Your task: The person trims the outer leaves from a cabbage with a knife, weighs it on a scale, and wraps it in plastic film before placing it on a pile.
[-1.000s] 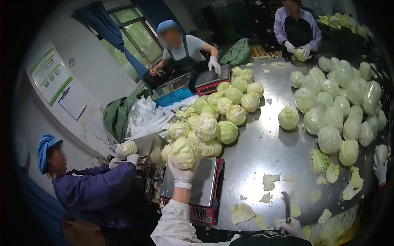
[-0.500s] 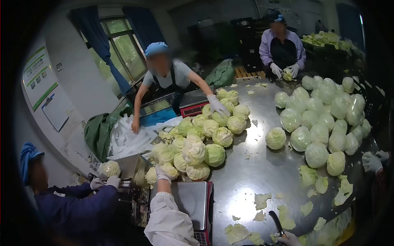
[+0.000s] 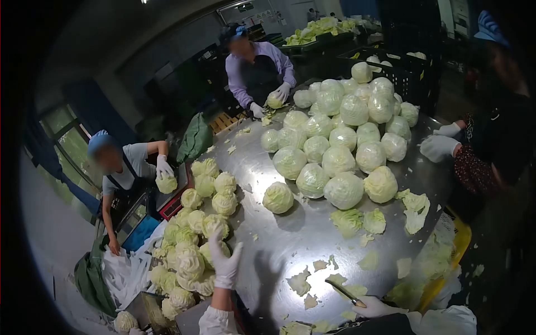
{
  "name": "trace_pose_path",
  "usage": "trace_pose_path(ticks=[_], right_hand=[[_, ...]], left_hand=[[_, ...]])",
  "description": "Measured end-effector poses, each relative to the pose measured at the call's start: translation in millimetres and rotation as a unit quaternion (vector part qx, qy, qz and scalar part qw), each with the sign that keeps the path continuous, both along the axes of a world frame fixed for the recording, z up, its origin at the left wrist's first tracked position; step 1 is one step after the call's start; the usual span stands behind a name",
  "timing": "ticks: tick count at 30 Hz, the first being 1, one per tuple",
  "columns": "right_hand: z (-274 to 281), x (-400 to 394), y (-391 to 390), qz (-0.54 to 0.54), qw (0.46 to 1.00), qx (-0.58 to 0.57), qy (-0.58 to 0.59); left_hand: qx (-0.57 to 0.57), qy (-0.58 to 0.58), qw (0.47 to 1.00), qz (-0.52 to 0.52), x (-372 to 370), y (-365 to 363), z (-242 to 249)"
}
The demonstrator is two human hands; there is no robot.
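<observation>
My left hand (image 3: 226, 265), in a white glove, is raised with its fingers apart and holds nothing. It is beside the right edge of a pile of unwrapped cabbages (image 3: 190, 262) on the metal table (image 3: 257, 223). At the lower right my right hand (image 3: 377, 307), also gloved, grips a knife (image 3: 343, 291) with a dark curved blade pointing up and left. Torn cabbage leaves (image 3: 300, 282) lie around the blade. A single cabbage (image 3: 278, 197) sits farther up the table.
Wrapped cabbages (image 3: 338, 162) are heaped on the table's far right. A person (image 3: 259, 72) across the table holds a cabbage; another (image 3: 125, 173) at the left lifts one near a red scale (image 3: 170, 207). A third person's gloved hands (image 3: 439, 148) are at the right edge. A yellow-rimmed container (image 3: 460, 240) stands lower right.
The view has swung to the right. My left hand has come up from the near cabbages with its fingers spread. The person at the left has lifted a cabbage off the pile.
</observation>
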State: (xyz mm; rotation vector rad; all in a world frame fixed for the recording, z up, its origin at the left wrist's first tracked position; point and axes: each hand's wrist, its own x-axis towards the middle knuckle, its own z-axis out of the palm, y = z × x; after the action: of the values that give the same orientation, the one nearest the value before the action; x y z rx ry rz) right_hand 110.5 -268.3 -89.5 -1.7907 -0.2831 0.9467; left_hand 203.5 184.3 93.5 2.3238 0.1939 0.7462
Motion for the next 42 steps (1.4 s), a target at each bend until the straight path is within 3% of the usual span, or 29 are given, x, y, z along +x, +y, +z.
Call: trace_pose_path(ticks=[1,4,6,7,9,10,11,13,15,16,18,19,21,23,25,30,33,36,40,42], right_hand=[[-10.8,0.6,-2.7,0.004,0.995,-0.045,-0.087],[-14.6,10.1,-13.9,-0.012,0.993,-0.065,-0.098],[16.8,14.3,-15.4,-0.1,0.992,0.019,0.071],[-18.2,10.6,-23.9,-0.074,0.997,0.003,-0.019],[-23.6,18.7,-29.6,-0.052,0.989,0.031,-0.137],[4.1,18.1,-24.9,-0.138,0.986,0.096,0.017],[-27.7,15.4,-25.0,-0.132,0.986,0.095,-0.037],[-51.5,12.7,-25.7,-0.128,0.984,0.095,-0.081],[-19.8,31.1,-33.9,-0.117,0.99,0.073,-0.03],[-25.8,40.2,-33.0,-0.134,0.986,0.063,-0.074],[-3.4,41.0,-34.4,-0.123,0.984,0.065,-0.11],[39.8,74.6,-27.3,-0.108,0.986,0.033,-0.121],[50.9,83.5,-19.3,-0.067,0.991,0.002,-0.112],[54.5,81.6,-9.6,-0.026,0.979,0.01,-0.201],[52.0,72.2,-0.2,0.03,0.981,-0.011,-0.191],[47.1,40.7,5.1,0.093,0.966,-0.08,-0.227],[53.8,33.3,-5.6,0.072,0.93,-0.034,-0.358],[56.7,27.7,-14.3,0.109,0.932,-0.098,-0.332],[60.5,31.9,-4.3,0.129,0.925,-0.141,-0.327],[52.3,44.8,6.1,0.137,0.94,-0.173,-0.259]], left_hand=[[-0.057,0.031,0.998,-0.012,29.7,-14.2,-16.7],[-0.272,0.111,0.955,0.033,129.2,-25.3,-88.6],[-0.407,0.213,0.883,0.095,179.1,-34.8,-106.1],[-0.461,0.212,0.856,0.102,208.5,-27.1,-132.4],[-0.506,0.198,0.83,0.127,236.9,-51.1,-140.2],[-0.551,0.185,0.798,0.162,248.5,-56.5,-150.5],[-0.579,0.154,0.784,0.162,263.6,-46.6,-175.3],[-0.573,0.121,0.797,0.149,263.6,-55.6,-176.3],[-0.55,0.095,0.821,0.118,236.2,-68.7,-160.5],[-0.547,0.109,0.818,0.14,203.4,-70.7,-166.1],[-0.374,0.108,0.921,0.008,146.4,-81.2,-170.9],[-0.304,0.135,0.939,-0.083,94.6,-107.0,-140.3],[-0.258,0.217,0.935,-0.112,28.1,-133.4,-123.7],[-0.247,0.269,0.924,-0.116,-32.9,-158.6,-109.1],[0.0,0.328,0.932,-0.151,-70.6,-179.3,-90.7],[0.022,0.362,0.931,-0.051,-108.9,-219.5,-83.0],[-0.027,0.303,0.952,-0.039,-111.7,-229.0,-93.3],[-0.052,0.309,0.948,-0.053,-108.4,-236.7,-91.7],[0.012,0.29,0.956,-0.05,-111.9,-242.5,-96.3],[0.038,0.293,0.954,-0.057,-113.2,-249.2,-91.2]])
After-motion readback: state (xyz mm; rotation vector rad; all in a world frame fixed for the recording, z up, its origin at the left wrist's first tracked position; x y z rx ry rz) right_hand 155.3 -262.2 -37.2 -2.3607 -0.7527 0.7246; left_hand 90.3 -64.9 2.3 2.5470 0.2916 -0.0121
